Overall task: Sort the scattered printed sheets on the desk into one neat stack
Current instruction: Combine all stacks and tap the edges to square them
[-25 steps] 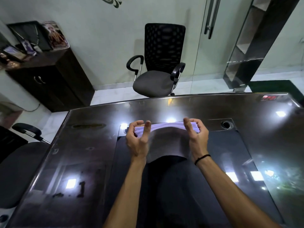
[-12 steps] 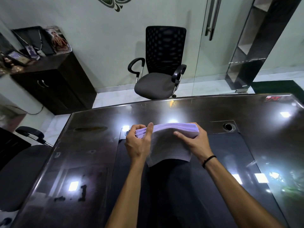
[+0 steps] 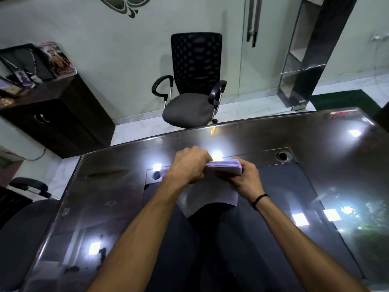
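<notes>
Since a moment ago the left hand [image 3: 187, 165] has slid right along the thick stack of white printed sheets [image 3: 224, 167], from its left end toward the middle. It now curls over the top edge, gripping it, while the right hand [image 3: 244, 180] clasps the right end. The stack seems lifted, far edge up, above the glossy dark desk [image 3: 315, 169], near its centre.

A pale green plaster wall [image 3: 126, 49] fills the top of the frame, with a dark ornamental motif [image 3: 124, 4] at its upper edge. A black mesh-backed office chair [image 3: 192, 81] stands centre on the white marble floor [image 3: 134, 131]. At left sits a dark wooden cabinet [image 3: 56, 116]; at upper right, a frosted glass door [image 3: 267, 53] and a dark open shelf unit [image 3: 305, 53]. Ceiling lights reflect off the glossy dark desk [image 3: 326, 165] below.
</notes>
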`<action>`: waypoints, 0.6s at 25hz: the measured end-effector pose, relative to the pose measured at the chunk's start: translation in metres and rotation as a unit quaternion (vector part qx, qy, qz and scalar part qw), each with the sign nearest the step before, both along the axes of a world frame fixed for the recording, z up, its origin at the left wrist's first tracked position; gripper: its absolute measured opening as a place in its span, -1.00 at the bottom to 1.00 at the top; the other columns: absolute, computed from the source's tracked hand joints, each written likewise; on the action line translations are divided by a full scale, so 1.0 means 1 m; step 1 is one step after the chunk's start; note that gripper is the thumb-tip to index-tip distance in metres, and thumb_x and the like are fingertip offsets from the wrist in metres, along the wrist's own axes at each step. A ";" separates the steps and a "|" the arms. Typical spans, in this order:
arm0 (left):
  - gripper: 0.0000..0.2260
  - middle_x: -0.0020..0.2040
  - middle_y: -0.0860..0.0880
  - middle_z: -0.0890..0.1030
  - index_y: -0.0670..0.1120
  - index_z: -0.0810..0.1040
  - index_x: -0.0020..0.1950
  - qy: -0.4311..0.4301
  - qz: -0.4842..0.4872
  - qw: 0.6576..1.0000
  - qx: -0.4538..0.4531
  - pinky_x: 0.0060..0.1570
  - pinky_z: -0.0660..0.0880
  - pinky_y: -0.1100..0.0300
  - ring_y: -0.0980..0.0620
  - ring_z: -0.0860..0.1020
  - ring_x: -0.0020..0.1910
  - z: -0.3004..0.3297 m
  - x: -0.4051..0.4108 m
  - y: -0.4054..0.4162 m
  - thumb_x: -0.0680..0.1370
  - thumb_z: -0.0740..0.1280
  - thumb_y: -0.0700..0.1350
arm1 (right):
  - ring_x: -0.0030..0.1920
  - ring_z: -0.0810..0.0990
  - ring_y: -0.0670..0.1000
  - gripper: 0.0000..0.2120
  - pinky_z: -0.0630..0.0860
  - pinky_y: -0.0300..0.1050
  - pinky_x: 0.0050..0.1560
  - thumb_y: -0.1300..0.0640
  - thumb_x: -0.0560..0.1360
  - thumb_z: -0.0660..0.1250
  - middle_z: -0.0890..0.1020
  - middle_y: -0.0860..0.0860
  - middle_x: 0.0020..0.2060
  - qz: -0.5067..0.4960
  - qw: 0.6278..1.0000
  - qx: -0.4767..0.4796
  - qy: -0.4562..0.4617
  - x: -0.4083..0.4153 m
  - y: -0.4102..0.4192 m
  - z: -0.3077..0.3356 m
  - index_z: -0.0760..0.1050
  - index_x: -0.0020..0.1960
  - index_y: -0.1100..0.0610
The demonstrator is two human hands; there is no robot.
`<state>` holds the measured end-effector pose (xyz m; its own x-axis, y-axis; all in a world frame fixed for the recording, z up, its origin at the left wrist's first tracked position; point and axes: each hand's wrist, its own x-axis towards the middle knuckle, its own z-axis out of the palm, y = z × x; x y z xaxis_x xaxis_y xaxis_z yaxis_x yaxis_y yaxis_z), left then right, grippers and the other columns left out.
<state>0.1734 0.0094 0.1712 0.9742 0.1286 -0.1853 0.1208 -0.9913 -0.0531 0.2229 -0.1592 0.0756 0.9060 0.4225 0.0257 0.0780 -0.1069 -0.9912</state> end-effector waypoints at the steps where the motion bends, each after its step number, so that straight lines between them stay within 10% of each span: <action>1: -0.74 -0.09 -0.09 0.67 0.05 0.65 0.02 -0.017 0.010 0.999 -0.035 -0.20 0.49 0.08 -0.21 0.64 -0.04 -0.002 -0.002 0.009 0.39 0.37 -0.20 | -0.09 0.65 -0.09 -0.59 0.56 -0.15 -0.07 -0.04 0.19 0.68 0.71 -0.07 -0.12 -0.035 0.999 -0.020 -0.005 0.003 -0.001 -0.004 0.64 -0.03 -0.02; 6: -0.88 -0.25 -0.05 0.66 -0.07 0.71 -0.09 -0.138 0.157 0.902 -0.378 -0.19 0.52 0.11 0.03 0.60 -0.25 0.009 -0.033 0.081 0.41 0.54 -0.22 | 0.16 0.49 -0.08 -0.11 0.46 -0.15 0.20 -0.19 0.12 0.67 0.47 -0.05 0.20 -0.196 0.969 -0.098 0.118 0.020 -0.021 -0.027 0.37 0.32 0.01; 11: -0.59 0.11 -0.29 0.69 -0.32 0.58 0.21 -0.119 0.327 0.671 -0.654 0.16 0.58 -0.26 -0.31 0.67 0.10 -0.022 -0.077 0.099 0.40 0.52 -0.28 | 0.16 0.65 0.18 -0.65 0.58 0.11 0.20 0.24 0.49 0.42 0.65 0.21 0.16 0.102 0.921 0.155 0.343 0.020 -0.026 -0.007 0.53 0.26 0.28; 15: -0.74 0.03 -0.22 0.73 -0.27 0.64 0.12 -0.189 0.375 0.705 -0.572 0.13 0.60 -0.23 -0.25 0.69 0.05 -0.065 -0.095 0.081 0.45 0.52 -0.32 | 0.03 0.71 0.15 -0.73 0.62 0.15 0.11 0.15 0.42 0.52 0.73 0.09 -0.03 0.030 0.979 0.016 0.201 0.017 -0.013 -0.018 0.61 0.08 0.21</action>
